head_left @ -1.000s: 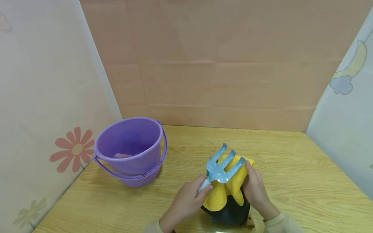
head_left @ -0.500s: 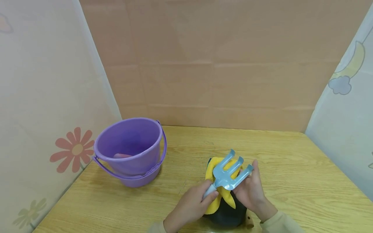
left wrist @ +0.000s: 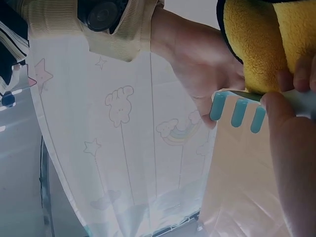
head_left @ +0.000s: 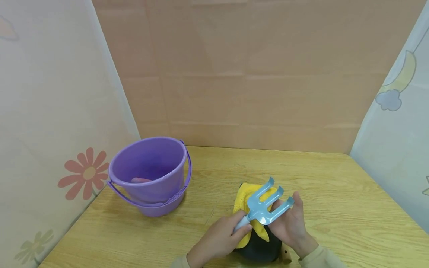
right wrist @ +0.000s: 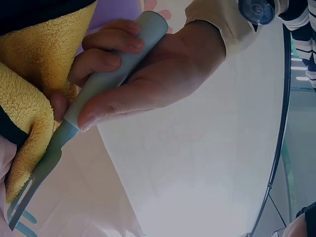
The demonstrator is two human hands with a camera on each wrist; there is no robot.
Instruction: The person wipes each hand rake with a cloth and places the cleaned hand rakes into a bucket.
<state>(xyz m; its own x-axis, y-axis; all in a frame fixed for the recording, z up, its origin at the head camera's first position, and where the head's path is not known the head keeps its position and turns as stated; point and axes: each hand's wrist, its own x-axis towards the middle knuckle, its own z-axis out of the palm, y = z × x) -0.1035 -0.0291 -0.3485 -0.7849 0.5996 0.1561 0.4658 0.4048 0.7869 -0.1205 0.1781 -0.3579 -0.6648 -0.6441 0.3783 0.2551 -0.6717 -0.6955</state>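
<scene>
In the head view my left hand (head_left: 222,234) grips the pale handle of a light-blue hand fork (head_left: 259,210), its three tines pointing up and right. Seen from the right wrist, the left fingers (right wrist: 106,61) curl round that handle. My right hand (head_left: 289,225) is under the tines with its palm turned up and thumb raised. A fluffy yellow cloth (head_left: 244,199) with a dark backing (head_left: 259,247) hangs beneath the fork, bunched between both hands. From the left wrist, the right palm (left wrist: 197,59) lies against the cloth (left wrist: 259,44); most right fingers are hidden.
A purple bucket (head_left: 174,184) with its handle hanging down stands on the wooden table (head_left: 321,186) at the left, a pink object (head_left: 140,180) inside it. Close to the cloth, at the front, shows a small brown piece (head_left: 286,256) with dark spots. Patterned white sheets and a tan backdrop enclose the table.
The fork has moved right and slightly down with my left hand. My right hand has turned its palm up, and the cloth has shifted from the tine tips to beneath the fork.
</scene>
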